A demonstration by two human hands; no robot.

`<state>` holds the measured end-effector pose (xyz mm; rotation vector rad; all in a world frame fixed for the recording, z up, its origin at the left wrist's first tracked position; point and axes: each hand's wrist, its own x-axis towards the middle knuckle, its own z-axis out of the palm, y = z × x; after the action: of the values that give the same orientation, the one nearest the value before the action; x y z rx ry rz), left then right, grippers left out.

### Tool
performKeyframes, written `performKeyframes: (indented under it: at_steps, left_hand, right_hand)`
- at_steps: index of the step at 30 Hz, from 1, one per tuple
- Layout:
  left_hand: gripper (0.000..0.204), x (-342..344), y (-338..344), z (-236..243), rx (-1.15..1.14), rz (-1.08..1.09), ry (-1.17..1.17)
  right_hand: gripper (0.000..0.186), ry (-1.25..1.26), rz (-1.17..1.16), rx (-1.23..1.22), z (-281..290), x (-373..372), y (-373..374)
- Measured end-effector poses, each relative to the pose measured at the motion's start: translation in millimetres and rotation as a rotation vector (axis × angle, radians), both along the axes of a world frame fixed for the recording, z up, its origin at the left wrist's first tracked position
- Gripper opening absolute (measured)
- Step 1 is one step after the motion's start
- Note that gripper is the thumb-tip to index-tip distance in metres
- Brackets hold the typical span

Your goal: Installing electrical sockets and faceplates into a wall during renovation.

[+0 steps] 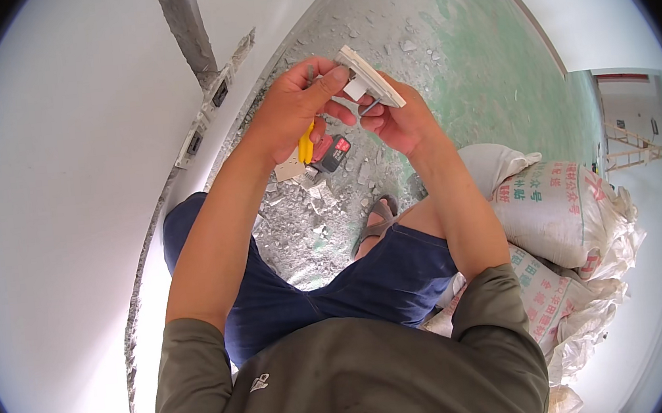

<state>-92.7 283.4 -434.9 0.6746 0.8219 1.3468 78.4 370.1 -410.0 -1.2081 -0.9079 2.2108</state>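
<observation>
In front of me, a white wall socket or switch plate (371,77) is tilted between my two hands, with its back partly facing me. My left hand (306,101) is closed, its thumb and fingers at the upper left edge of the plate. A yellow-handled tool (306,143), seemingly pliers, shows below the left palm, and a dark tip pokes out above it. My right hand (400,116) grips the plate from the right. Near its fingertips a thin screw (370,108) sticks out from the plate. The plate's front face is hidden.
Two wall boxes (220,94) (194,143) sit in the chiselled left wall. A red-and-black power tool (331,153) lies on the rubble-strewn floor (407,8). Stuffed white sacks (542,210) are piled on the right. A wooden ladder (632,149) stands far right.
</observation>
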Motion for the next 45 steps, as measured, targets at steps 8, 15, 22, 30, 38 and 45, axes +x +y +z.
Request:
performKeyframes:
  at_steps: [8, 15, 22, 30, 38, 45]
  left_hand:
    - [0.031, 10, 4, 0, -0.029, 0.247, 0.423]
    - [0.031, 8, 3, 0, 0.197, 0.483, 0.496]
    - [0.027, 5, -1, 3, 0.055, 0.446, 0.157]
    - [0.023, 10, -1, 2, 0.241, 0.431, 0.455]
    - [0.024, 14, -8, 15, 0.139, 0.324, 0.299]
    - [0.022, 10, -5, 10, 0.063, 0.286, 0.191]
  right_hand:
    - [0.025, 0.01, -0.014, -0.014, -5, 4, 6]
    - [0.028, -0.107, -0.245, 0.51, -4, 1, 12]
    - [0.019, -0.096, -0.182, 1.017, 0, -1, 2]
    - [0.02, 0.012, -0.029, 1.216, 19, 4, -5]
    - [0.016, 0.123, 0.021, 1.101, 16, 6, -10]
    - [0.019, -0.008, -0.018, 1.044, 22, 2, -15]
